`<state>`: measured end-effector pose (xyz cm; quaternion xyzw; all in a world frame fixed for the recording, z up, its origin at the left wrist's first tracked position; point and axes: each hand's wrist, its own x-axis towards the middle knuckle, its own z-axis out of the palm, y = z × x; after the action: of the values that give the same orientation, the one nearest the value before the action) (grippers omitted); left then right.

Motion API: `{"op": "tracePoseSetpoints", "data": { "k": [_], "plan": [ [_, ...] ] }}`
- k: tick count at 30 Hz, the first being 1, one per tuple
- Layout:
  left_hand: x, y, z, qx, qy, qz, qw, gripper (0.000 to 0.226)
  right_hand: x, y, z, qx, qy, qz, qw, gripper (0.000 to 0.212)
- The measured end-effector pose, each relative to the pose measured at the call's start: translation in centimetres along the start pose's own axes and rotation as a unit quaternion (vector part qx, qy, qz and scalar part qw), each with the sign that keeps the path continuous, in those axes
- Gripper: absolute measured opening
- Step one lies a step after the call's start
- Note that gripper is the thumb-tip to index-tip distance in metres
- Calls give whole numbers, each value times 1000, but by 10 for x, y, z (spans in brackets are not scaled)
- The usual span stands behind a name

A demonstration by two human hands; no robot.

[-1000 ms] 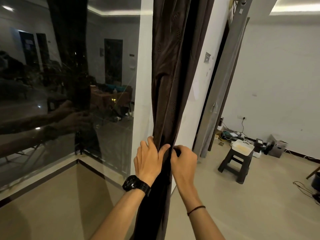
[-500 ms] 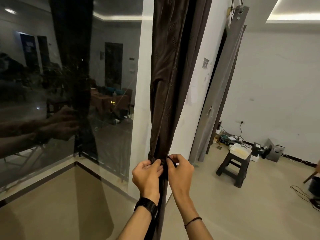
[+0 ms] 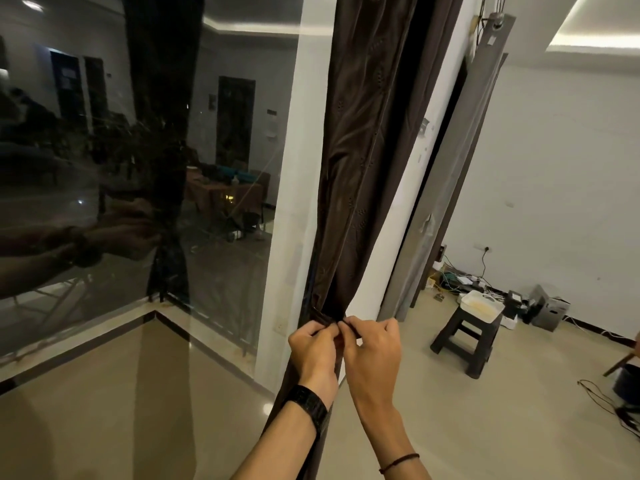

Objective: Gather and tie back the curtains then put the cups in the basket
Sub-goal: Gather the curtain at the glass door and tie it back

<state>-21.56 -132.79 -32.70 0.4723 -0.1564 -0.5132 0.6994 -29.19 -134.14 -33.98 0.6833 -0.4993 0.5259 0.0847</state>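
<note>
The left hand (image 3: 315, 348) and right hand (image 3: 372, 348) pinch tight on a thin dark tie (image 3: 323, 318) wrapped around the brown curtain (image 3: 356, 168), fingertips meeting in the middle. The tie is mostly hidden under the fingers, so any knot is hard to see. The bunched curtain goes up toward 12 o'clock from the hands, and its bottom part hides behind the left wrist at 6 o'clock.

Dim indoor scene. A recessed ceiling light strip (image 3: 595, 46) is glowing at upper right, brightening the white wall (image 3: 561, 174). The dark window glass (image 3: 104, 168) is reflecting the room. Wide-angle distortion is bending vertical lines; details are looking soft and grainy.
</note>
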Motion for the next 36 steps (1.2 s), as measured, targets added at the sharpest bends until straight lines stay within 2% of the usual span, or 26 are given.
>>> {"op": "tracePoseSetpoints", "data": {
  "k": [5,10,12,14,15,17,20,24,26,28,30,32,36],
  "plan": [
    [-8,8,-8,-105,-49,-80,990,10,-8,12,5,12,-60,-27,998,10],
    [-5,8,-15,-60,-74,-36,995,15,-10,22,2,65,-113,-61,990,25],
    [-1,8,-15,-27,-70,-20,997,14,-9,29,-2,198,-147,25,969,29],
    [4,7,-15,-2,-61,-16,998,15,-10,34,-5,344,-129,151,918,31],
    [6,7,-15,-1,-63,-18,998,16,-11,37,-6,378,-117,190,899,33],
    [7,8,-14,-7,-74,-29,997,11,-10,38,-6,396,-136,212,883,37],
    [9,10,-10,-17,-89,-38,995,6,0,35,-7,390,-176,193,883,29],
    [12,12,-4,-44,-73,-26,996,12,12,36,-12,326,-169,176,913,31],
    [13,15,-3,-52,-66,-19,996,9,14,38,-13,262,-192,125,937,36],
    [13,17,-2,-60,-66,-24,996,11,19,40,-14,180,-243,47,952,30],
    [14,18,0,-60,-70,-42,995,12,27,38,-18,101,-298,-20,949,21],
    [17,19,1,-51,-77,-61,994,12,37,35,-26,66,-318,-49,944,20],
    [23,15,-1,-28,-99,-52,993,5,53,28,-36,90,-208,-81,971,22]
  ]
}}
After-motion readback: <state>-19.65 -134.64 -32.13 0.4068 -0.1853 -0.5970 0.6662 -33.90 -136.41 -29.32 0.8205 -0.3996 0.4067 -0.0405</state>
